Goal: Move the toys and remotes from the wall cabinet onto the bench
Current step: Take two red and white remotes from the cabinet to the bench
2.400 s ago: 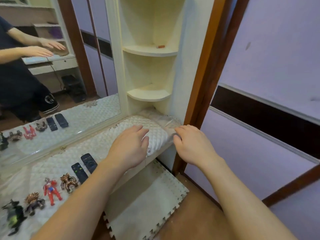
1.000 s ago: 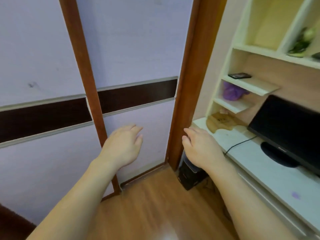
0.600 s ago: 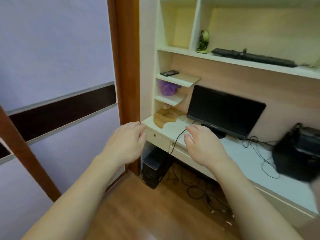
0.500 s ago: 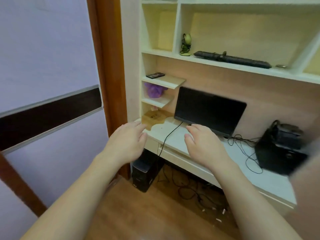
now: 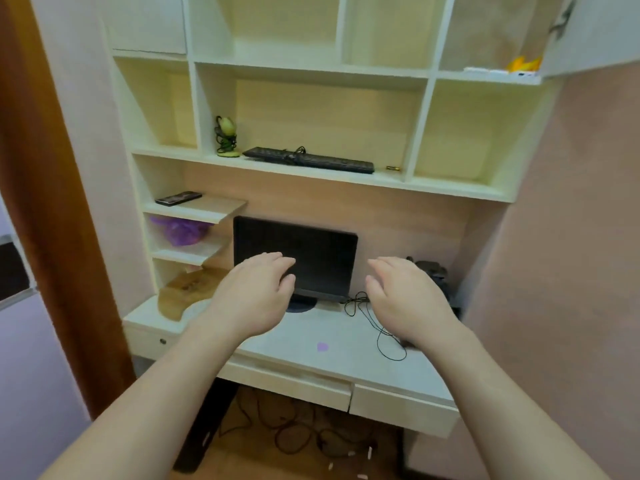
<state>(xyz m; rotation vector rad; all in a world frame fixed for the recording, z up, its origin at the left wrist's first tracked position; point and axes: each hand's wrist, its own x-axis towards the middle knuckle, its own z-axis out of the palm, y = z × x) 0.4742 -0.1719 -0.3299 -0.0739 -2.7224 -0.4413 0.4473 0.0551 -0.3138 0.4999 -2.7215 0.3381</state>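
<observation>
While the left hand [image 5: 256, 299] and right hand [image 5: 408, 299] hover loose-fingered (both empty), a monitor [image 5: 325, 254] stands beyond, keyboard [image 5: 308, 160] shelved above.

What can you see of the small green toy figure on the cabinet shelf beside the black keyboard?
The small green toy figure has a pale, rounded green head, dark stalk-like parts twisted below it and a flat light-green round base; it looks plastic. It stands upright at the left end of the cream cabinet shelf, just left of the black keyboard, seemingly apart from it. Only the shelf touches it.
</observation>
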